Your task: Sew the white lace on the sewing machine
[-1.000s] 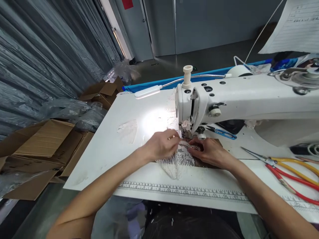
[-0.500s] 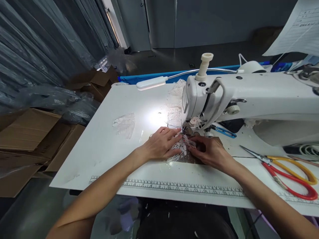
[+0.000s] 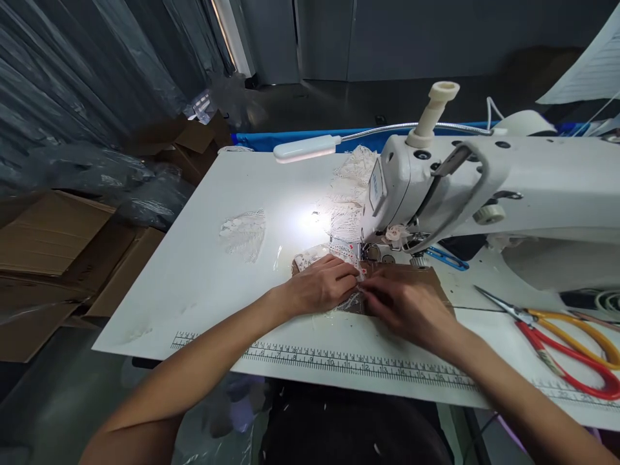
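Black cloth (image 3: 349, 426) covers the person's lap at the near edge, flecked with pale scraps. Next, a white counter (image 3: 203, 271) with a ruler scale (image 3: 349, 363) printed along its front. To the right on it, scissors (image 3: 526, 316), blades apart, one handle red and the other yellow.

Left hand (image 3: 322, 284): palm down on the white lace (image 3: 312, 257), fingers bent; whether it grips a fold cannot be told. Right hand (image 3: 411, 303): thumb and forefinger pinch the lace at its right edge; detail slightly blurred. The lace lies on the counter just in front of the needle area, partly hidden under the left hand. A brown sheet (image 3: 423, 276) extends beneath the right hand.

Sewing machine (image 3: 436, 194), white, stands just beyond the hands; a pale cloth flower (image 3: 397, 234) sits near its needle end. Blue snips (image 3: 448, 258) lie partly behind the machine's front parts. Loose lace piece (image 3: 243, 236) rests flat, well left of the machine. More lace (image 3: 356, 174) is gathered behind the needle end. Lamp (image 3: 307, 148) on a bendable neck lights the counter.

Farther left: cardboard box (image 3: 62, 232), clear plastic (image 3: 155, 194), grey curtain (image 3: 97, 84).
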Tool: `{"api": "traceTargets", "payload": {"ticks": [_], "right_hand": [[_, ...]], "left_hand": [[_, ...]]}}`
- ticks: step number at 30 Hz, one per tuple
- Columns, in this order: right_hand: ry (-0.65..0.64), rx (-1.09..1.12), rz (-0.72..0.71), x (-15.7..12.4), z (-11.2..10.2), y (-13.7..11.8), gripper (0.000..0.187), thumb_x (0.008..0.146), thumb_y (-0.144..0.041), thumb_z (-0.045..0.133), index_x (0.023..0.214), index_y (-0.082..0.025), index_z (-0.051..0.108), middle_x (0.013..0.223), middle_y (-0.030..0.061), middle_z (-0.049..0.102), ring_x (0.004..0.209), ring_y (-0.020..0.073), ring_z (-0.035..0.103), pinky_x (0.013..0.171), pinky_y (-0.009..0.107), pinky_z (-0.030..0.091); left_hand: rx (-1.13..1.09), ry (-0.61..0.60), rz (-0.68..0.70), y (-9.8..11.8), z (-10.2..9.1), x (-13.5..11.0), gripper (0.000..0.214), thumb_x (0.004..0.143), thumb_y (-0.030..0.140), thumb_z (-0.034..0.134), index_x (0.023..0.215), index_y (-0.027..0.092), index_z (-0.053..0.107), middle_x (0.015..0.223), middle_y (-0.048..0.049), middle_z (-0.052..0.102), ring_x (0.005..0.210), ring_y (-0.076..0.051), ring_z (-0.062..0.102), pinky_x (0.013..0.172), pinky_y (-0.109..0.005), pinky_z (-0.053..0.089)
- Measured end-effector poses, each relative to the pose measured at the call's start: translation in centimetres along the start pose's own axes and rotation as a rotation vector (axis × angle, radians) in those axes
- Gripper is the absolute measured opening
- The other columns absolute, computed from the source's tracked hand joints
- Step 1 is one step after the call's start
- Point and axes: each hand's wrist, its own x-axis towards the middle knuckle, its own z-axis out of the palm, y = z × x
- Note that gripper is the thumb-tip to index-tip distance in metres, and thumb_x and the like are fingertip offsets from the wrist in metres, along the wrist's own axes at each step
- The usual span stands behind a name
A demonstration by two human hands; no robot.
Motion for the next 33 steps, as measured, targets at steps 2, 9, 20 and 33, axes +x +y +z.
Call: {"api": "traceTargets", "payload": {"ticks": [2,9,20,33], "right_hand": [[0.012,0.077,0.009,0.4,-0.7,1.6,0.027,0.09,-0.03,0.046,0.101,-0.023,0.069,0.095,0.0049,0.07,0.072,0.0175,0.065,0.061,0.028,0.044],[0.073,0.11,-0.025,0.8,0.7,4.0,0.032,0.092,-0.03,0.047,0.118,-0.03,0.065,0.109,0.0026,0.067,0.064,0.0119,0.06,0.053,0.024,0.04],[0.091,0.04,-0.156,0.7,1.5,3.1,0.037,0.095,-0.026,0.04,0.126,-0.024,0.061,0.11,0.0113,0.06,0.068,0.0146,0.055,0.057,0.027,0.043],[0.097,0.291,-0.164,-0.6,1.1,3.7,0.037,0.089,-0.015,0.047,0.12,-0.025,0.065,0.109,0.0074,0.064,0.093,0.0177,0.063,0.083,0.032,0.053]], "left_hand": [[-0.017,0.012,-0.009,-0.1,-0.1,-0.1,0.014,0.095,0.017,0.051,0.09,0.012,0.063,0.1,-0.0078,0.067,0.084,-0.015,0.062,0.081,-0.032,0.052],[-0.005,0.048,0.003,-0.3,-0.1,-0.1,0.014,0.093,0.018,0.054,0.084,0.015,0.064,0.094,-0.0057,0.066,0.083,-0.014,0.059,0.082,-0.034,0.05],[-0.054,0.074,0.014,-0.4,0.2,0.0,0.01,0.091,0.016,0.055,0.086,0.017,0.064,0.093,-0.0017,0.066,0.083,-0.011,0.063,0.103,-0.041,0.047],[-0.094,0.093,-0.009,-0.3,0.5,-0.3,0.008,0.092,0.016,0.055,0.093,0.016,0.063,0.094,-0.0029,0.068,0.093,-0.012,0.065,0.101,-0.04,0.052]]}}
